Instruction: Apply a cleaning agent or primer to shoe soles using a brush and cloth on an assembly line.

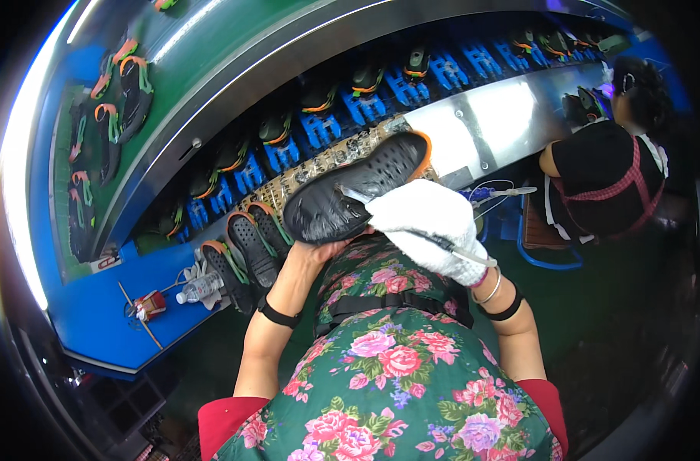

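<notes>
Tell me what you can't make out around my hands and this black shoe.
In the head view:
Left hand: mostly hidden beneath the black shoe.
Right hand: fingers covered by the white glove.
Label on the clear bottle: too small to read.
Red object on the blue table: too small to identify.

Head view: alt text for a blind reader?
The left hand supports a black perforated clog from below; the white-gloved right hand is at its near side. More clogs lie at left, blue holders run behind, with a co-worker at right.
</notes>
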Action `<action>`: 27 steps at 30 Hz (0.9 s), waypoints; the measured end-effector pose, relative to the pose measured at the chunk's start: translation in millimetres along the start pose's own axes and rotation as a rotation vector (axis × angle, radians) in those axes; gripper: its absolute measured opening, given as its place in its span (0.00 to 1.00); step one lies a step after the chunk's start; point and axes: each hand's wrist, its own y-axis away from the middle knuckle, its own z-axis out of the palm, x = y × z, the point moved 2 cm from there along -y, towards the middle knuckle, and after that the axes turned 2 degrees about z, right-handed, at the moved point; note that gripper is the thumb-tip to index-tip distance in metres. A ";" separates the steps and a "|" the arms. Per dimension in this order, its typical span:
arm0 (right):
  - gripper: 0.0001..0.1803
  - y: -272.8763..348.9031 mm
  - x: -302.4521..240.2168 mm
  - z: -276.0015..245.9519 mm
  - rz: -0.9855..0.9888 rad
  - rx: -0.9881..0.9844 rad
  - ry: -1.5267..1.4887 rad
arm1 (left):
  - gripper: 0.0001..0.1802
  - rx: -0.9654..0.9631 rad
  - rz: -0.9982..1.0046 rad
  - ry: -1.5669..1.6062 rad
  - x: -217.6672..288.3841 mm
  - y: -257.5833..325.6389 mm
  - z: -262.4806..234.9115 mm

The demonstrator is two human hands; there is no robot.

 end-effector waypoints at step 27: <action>0.36 -4.9 4.5 0.9 -0.149 -0.133 0.283 | 0.41 -0.124 0.086 0.046 -54.0 -20.1 62.2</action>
